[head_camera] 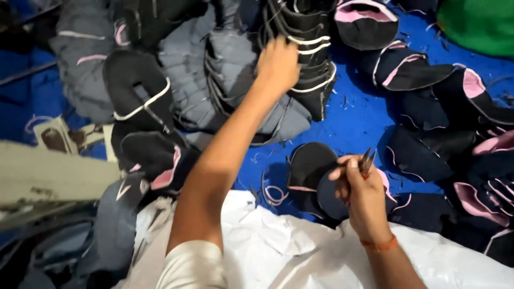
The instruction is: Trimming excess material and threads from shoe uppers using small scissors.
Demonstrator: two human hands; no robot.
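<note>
1. Reaching forward, left hand lands on a stack of black cut pieces with white edging at top centre; fingers curled onto the stack's left edge, grip closed on it as far as can be seen.
2. Stack stands on edge, leaning on a pile of grey cut pieces just to its left; both rest on the blue sheet.
3. Right hand sits low and right of centre, above the white cloth. Grip is clamped on a small metal tool, tips pointing up and away; looks like thread snips, too blurred to be sure.
4. An orange band is on the right wrist.
5. Just behind the right hand: a round black piece with pink edging, flat on the blue sheet, touching the white cloth's edge.
6. Right side: more black pieces with pink trim scattered over the sheet, overlapping each other.
7. Left side: a black sole-shaped piece with white edging lies over the grey pile; another black piece with pink lining sits below it.
8. A green object fills the top right corner, well apart from both hands.
9. Thread scraps are scattered on the blue sheet between the stacks.
</note>
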